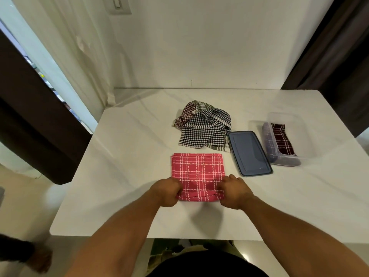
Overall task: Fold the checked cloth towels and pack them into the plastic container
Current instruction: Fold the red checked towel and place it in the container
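A pink cloth towel with a white check (196, 168) lies flat near the front middle of the white table (123, 148), folded into a rough square. The person's left hand (166, 191) grips its near left corner with curled fingers, and the right hand (233, 191) pinches the near right corner the same way, so both hands are closed on the cloth, one at each end of the near edge. That edge is turned up into a narrow fold between them. Behind the pink towel sits a crumpled heap of black-and-white checked towels (203, 125), with a dark red checked piece showing at its left side. Just to the right of the heap and of the pink towel lies a blue-grey rectangular plastic lid (248, 152), flat on the table. Just beside the lid, further right, stands the clear rectangular plastic container (287, 138), open on top. Inside it lies a folded dark maroon towel with a white check (282, 140), along with what looks like a bluish cloth against the left wall.
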